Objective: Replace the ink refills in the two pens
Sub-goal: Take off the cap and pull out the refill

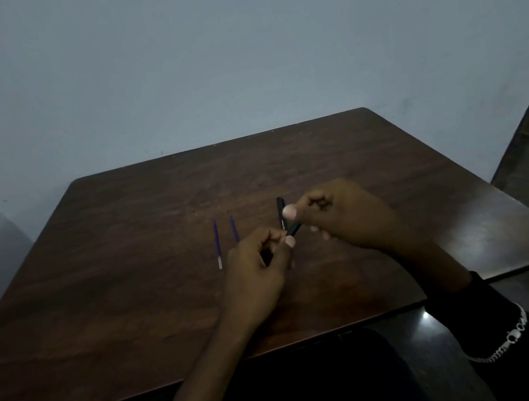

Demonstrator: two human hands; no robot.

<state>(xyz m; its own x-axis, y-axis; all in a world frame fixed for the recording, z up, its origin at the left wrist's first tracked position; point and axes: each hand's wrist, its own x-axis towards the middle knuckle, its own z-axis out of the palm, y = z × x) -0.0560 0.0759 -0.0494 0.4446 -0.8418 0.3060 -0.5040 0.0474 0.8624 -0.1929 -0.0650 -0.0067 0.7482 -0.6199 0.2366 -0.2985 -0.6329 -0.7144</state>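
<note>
From the head camera, both hands meet over the middle of the wooden table (160,251) on one black pen (293,229): the left hand (259,263) is closed round its lower end and the right hand (335,220) pinches its upper end, a grip that reads as twisting or pulling the barrel apart. A second black pen (281,209) lies flat on the table just behind the held one, partly hidden by the right thumb. Left of the held pen lie two thin blue refills: the far-left refill (217,244), well clear of the hands, and the nearer refill (234,229), whose lower end runs behind the left hand. Whether these are new or spent cannot be told. As I judge it, the task is at an early stage: no barrel visibly stands open, and both swaps seem left to do. The table is dark brown, bare around the pens, set against a plain pale-blue wall (232,49) in dim light.
</note>
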